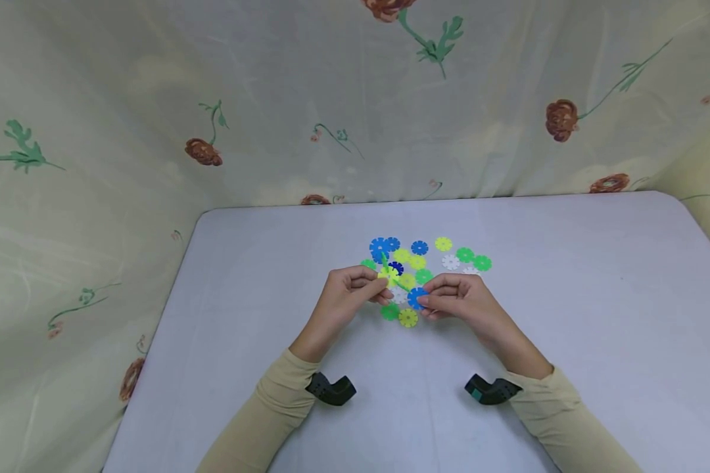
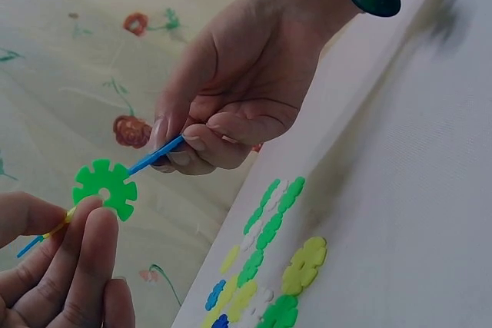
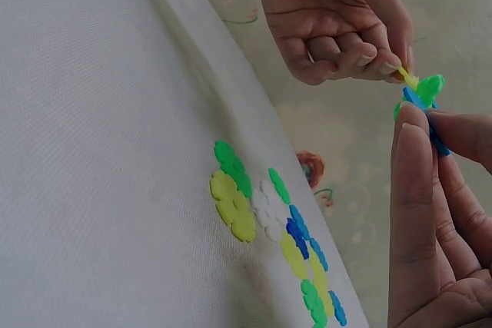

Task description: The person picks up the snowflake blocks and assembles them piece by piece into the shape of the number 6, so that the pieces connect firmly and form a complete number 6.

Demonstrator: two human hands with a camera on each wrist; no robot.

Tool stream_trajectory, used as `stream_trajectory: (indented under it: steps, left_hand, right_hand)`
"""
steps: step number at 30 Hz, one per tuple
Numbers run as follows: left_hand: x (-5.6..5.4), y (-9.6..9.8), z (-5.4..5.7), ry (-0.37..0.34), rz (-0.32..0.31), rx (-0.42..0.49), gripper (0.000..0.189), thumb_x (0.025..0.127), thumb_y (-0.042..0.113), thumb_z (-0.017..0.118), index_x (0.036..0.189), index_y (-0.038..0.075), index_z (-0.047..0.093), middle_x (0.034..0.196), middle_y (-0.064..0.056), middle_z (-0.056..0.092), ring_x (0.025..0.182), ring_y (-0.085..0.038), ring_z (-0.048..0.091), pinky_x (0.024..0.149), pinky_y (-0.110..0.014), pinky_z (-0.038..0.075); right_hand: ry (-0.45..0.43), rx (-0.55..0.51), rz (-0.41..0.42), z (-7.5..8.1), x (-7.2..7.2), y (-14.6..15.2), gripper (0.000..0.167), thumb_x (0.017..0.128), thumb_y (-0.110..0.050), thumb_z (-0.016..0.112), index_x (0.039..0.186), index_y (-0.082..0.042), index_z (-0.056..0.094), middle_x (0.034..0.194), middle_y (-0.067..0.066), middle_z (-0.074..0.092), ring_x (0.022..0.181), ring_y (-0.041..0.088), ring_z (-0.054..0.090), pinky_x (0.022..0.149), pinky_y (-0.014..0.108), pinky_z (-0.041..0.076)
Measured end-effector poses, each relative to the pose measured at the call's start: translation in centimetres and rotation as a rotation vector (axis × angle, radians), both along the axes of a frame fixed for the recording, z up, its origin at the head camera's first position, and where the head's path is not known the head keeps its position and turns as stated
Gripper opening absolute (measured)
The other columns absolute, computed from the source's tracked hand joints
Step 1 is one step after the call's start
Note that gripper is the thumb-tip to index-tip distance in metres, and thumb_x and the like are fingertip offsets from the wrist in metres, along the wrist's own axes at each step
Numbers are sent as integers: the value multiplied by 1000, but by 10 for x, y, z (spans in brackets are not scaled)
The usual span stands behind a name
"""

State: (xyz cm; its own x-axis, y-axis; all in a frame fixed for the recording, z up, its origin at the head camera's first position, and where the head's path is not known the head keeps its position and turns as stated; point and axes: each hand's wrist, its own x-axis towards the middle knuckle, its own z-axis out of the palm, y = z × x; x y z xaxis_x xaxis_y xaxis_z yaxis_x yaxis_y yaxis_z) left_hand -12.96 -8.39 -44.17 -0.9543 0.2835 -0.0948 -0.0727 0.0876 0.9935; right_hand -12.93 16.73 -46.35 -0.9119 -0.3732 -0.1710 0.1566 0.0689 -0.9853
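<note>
My left hand (image 1: 357,289) pinches a yellow notched plastic disc (image 1: 388,277) between thumb and fingers. A green notched disc (image 2: 105,188) is slotted crosswise to it, and a blue piece (image 2: 29,246) sticks out on its other side. Opposite, my right hand (image 1: 458,295) pinches a blue notched disc (image 1: 417,297) by its edge. In the left wrist view this blue disc is seen edge-on, its tip right at the green disc's rim. The fingers of my right hand (image 3: 430,213) partly cover the meeting point in the right wrist view.
Loose notched discs lie flat below and behind the hands, among them a yellow disc (image 1: 408,318), a green disc (image 1: 482,263), a blue disc (image 1: 419,247) and a white disc (image 1: 451,262). They rest on a white-covered table (image 1: 568,295). A flowered curtain (image 1: 272,98) hangs behind it.
</note>
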Motion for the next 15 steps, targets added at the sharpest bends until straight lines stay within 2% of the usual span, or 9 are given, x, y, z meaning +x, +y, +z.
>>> stream_trajectory:
  steps: [8, 15]
  left_hand:
    - [0, 0, 0, -29, -2, 14, 19, 101, 20, 68, 99, 1, 72, 87, -7, 79, 82, -18, 77, 98, -36, 58]
    - [0, -1, 0, -18, -1, 19, 18, 101, 18, 68, 100, 0, 72, 88, -9, 79, 81, -18, 77, 95, -35, 59]
  right_hand:
    - [0, -1, 0, 1, 0, 0, 13, 95, -10, 74, 104, -1, 69, 88, 8, 80, 77, 12, 76, 74, 34, 64]
    - [-2, -11, 4, 1, 1, -1, 13, 95, -10, 74, 104, -2, 69, 90, 9, 80, 78, 11, 76, 75, 35, 64]
